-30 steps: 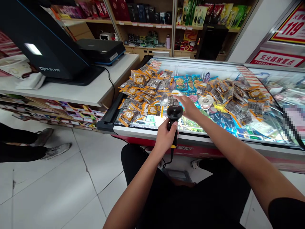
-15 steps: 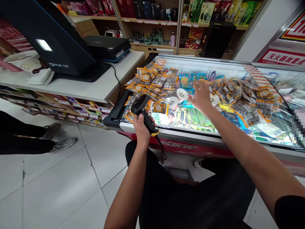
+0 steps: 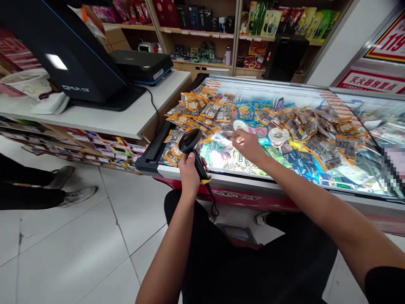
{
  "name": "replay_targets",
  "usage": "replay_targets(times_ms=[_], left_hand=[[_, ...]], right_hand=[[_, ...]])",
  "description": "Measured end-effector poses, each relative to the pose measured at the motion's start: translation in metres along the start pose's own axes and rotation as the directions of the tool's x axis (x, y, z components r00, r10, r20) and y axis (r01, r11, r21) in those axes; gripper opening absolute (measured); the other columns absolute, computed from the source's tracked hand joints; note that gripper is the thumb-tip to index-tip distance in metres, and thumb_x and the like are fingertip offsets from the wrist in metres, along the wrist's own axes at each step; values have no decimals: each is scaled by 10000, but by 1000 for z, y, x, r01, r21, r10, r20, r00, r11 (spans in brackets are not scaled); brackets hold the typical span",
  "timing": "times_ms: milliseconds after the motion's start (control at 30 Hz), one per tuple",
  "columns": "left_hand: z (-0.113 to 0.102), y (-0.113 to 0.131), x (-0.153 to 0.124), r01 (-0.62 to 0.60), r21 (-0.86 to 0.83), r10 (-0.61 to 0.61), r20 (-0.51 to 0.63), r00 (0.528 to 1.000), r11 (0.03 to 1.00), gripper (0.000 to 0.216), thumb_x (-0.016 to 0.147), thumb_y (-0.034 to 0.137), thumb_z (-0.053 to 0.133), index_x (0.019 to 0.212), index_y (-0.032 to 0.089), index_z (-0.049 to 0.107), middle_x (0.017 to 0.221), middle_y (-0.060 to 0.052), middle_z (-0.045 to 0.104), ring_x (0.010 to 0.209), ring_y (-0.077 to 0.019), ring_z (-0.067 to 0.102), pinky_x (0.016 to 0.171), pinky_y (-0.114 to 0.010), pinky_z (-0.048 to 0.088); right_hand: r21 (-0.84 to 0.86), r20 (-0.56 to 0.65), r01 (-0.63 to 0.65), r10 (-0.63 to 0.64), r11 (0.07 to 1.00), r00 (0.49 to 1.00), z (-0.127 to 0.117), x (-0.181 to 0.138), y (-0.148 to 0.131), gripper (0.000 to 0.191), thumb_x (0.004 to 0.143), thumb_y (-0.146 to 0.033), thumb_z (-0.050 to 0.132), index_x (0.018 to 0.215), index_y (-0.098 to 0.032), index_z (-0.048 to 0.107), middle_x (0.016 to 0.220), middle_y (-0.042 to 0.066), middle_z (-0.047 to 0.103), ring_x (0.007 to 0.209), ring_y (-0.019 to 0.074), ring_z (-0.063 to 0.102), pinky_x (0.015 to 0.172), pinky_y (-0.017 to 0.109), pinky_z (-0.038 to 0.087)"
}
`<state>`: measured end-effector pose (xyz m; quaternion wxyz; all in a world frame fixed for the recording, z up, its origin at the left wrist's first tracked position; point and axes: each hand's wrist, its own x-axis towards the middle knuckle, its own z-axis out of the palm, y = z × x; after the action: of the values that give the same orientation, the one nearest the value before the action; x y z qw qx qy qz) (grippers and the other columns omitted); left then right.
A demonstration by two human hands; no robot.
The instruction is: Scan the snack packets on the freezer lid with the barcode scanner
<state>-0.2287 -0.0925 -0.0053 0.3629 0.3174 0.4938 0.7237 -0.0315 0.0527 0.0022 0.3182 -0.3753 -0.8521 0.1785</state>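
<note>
My left hand (image 3: 189,171) is wrapped round the handle of a black barcode scanner (image 3: 193,148) with a yellow ring and a coiled cable, its head tilted toward the packets. My right hand (image 3: 249,145) is closed on a small silvery snack packet (image 3: 221,136), held blurred just right of the scanner head, above the glass lid of a chest freezer (image 3: 268,185). Several orange and grey snack packets (image 3: 196,110) lie in heaps on the lid, with a round white cup lid (image 3: 277,135) among them.
A white counter (image 3: 110,120) at left carries a black till screen (image 3: 63,55) and a flat black device (image 3: 142,65). Another person's legs and shoes (image 3: 63,185) are at far left on the tiled floor. Shelves of goods (image 3: 221,29) stand behind the freezer.
My right hand came back from the packets farther out and now holds a small packet beside the scanner. The scanner stayed at left, lifted slightly.
</note>
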Motion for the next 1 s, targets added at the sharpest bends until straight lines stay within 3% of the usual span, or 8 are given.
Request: replay_targets(times_ms=[67, 167, 233, 333, 533, 733, 1000], left_hand=[[4, 1, -1, 13, 9, -14, 25, 1000, 1000, 330, 917, 538, 573, 966, 213, 546, 656, 27, 638, 432, -124, 584, 396, -218, 468], [14, 3, -4, 39, 32, -41, 70, 997, 999, 324, 916, 539, 577, 969, 221, 543, 646, 35, 630, 418, -124, 576, 382, -217, 462], [23, 4, -6, 67, 53, -73, 117, 990, 996, 327, 916, 538, 581, 985, 219, 552, 640, 38, 623, 418, -124, 576, 378, -218, 464], [39, 1, -11, 105, 81, -118, 180, 976, 991, 328, 921, 536, 578, 988, 215, 559, 641, 33, 621, 417, -130, 572, 367, -227, 459], [73, -11, -16, 159, 151, -202, 338, 919, 976, 327, 936, 541, 586, 954, 215, 568, 649, 17, 623, 421, -129, 578, 407, -234, 472], [96, -24, -8, 114, 148, -157, 322, 934, 982, 320, 970, 529, 542, 943, 211, 562, 632, 17, 603, 421, -124, 564, 414, -233, 459], [97, -30, -15, 40, 148, -84, 297, 951, 988, 375, 973, 567, 532, 994, 197, 586, 658, 18, 614, 453, -113, 572, 448, -227, 463]], right_hand=[[-11, -76, -123, 122, 992, 990, -17, -4, 18, 537, 1013, -578, 465, 1389, -212, 578, 1264, 139, 722, 1071, 359, 701, 919, 542, 565], [-191, -130, -134, 110, 972, 985, -35, -11, 39, 675, 998, -634, 462, 1499, -183, 498, 1315, 182, 687, 1247, 425, 612, 1057, 656, 466], [-286, -130, -89, 53, 954, 990, -41, -14, 49, 659, 1006, -617, 456, 1495, -179, 512, 1391, 188, 638, 1350, 427, 536, 1127, 668, 407], [-278, -86, -80, 58, 957, 995, -40, -18, 60, 636, 1007, -580, 474, 1511, -191, 498, 1485, 172, 571, 1396, 397, 504, 1155, 635, 407], [-248, -119, -48, 19, 968, 993, -25, -24, 75, 520, 965, -534, 571, 1386, -229, 588, 1403, 149, 617, 1387, 377, 500, 1181, 631, 367], [-266, -94, -33, 9, 963, 996, -23, -26, 77, 538, 965, -578, 573, 1351, -203, 591, 1350, 176, 620, 1358, 380, 505, 1164, 611, 380], [-331, -104, -11, -24, 944, 994, -23, -27, 74, 500, 987, -517, 588, 1342, -165, 595, 1309, 168, 638, 1312, 364, 531, 1150, 538, 406]])
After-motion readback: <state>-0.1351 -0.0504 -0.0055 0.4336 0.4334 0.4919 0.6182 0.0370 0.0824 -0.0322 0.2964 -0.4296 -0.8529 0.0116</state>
